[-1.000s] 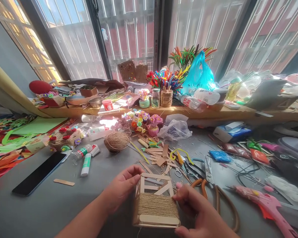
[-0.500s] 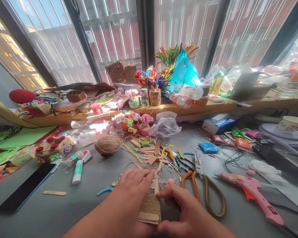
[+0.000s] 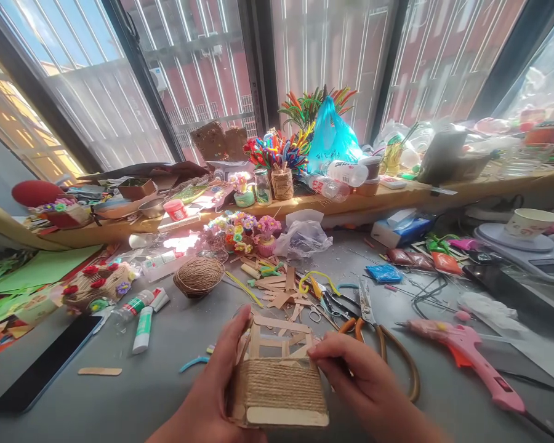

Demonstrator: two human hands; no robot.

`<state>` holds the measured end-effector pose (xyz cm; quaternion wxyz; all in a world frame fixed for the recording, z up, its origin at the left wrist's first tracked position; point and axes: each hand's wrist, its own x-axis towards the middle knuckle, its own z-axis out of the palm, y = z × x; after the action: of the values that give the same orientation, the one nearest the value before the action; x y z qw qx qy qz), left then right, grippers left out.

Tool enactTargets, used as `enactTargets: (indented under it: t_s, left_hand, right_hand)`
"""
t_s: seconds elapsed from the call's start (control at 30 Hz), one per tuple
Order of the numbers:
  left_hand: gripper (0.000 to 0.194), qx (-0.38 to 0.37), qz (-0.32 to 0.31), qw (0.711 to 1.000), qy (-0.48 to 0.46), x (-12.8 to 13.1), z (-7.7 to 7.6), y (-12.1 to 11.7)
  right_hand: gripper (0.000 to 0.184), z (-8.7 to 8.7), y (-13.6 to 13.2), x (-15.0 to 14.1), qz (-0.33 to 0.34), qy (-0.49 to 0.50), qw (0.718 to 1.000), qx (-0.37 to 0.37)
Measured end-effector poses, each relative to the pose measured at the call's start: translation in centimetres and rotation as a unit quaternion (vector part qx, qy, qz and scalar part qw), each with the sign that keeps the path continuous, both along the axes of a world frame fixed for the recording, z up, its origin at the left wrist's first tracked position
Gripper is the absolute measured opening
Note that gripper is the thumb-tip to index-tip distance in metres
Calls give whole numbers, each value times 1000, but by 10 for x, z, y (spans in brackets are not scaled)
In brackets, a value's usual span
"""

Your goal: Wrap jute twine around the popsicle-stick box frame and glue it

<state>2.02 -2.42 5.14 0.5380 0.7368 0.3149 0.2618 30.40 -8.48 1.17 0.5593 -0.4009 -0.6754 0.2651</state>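
Note:
A small box of craft sticks (image 3: 277, 369), its lower half wound with brown twine, is held upright at the bottom middle of the grey table (image 3: 120, 400). My left hand (image 3: 212, 394) grips its left side, thumb along the edge. My right hand (image 3: 360, 381) clasps the right side, fingers on the twine. Beyond the box lies a heap of loose craft sticks (image 3: 281, 292). A ball of twine (image 3: 198, 275) sits to the upper left.
Orange-handled scissors (image 3: 388, 351) and a pink glue gun (image 3: 466, 357) lie to the right. Glue tubes (image 3: 143, 320), a dark phone (image 3: 41, 363) and one stick (image 3: 99, 371) lie on the left. The wooden sill (image 3: 397, 200) holds jars, pipe cleaners and a blue bag (image 3: 332, 138).
The box has been turned from edge-on to face me with its open stick frame uppermost. My left hand shifted from its top to its left side. The view swung slightly right.

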Motion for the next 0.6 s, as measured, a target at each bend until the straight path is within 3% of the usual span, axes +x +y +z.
enactTargets:
  t_s: [0.13, 0.3, 0.43, 0.6]
  left_hand:
    - [134, -95, -36, 988, -113, 3, -18, -1]
    - [134, -111, 8, 992, -61, -14, -36, 7]
    - [134, -72, 24, 997, 15, -28, -36, 9]
    - [128, -59, 4, 998, 15, -29, -31, 12]
  right_hand:
    - [24, 2, -2, -1, -10, -27, 999, -19]
    - [22, 9, 1, -6, -3, -98, 995, -3]
    - [24, 10, 2, -10, 5, -102, 995, -3]
    - [18, 2, 2, -10, 0, -123, 992, -43]
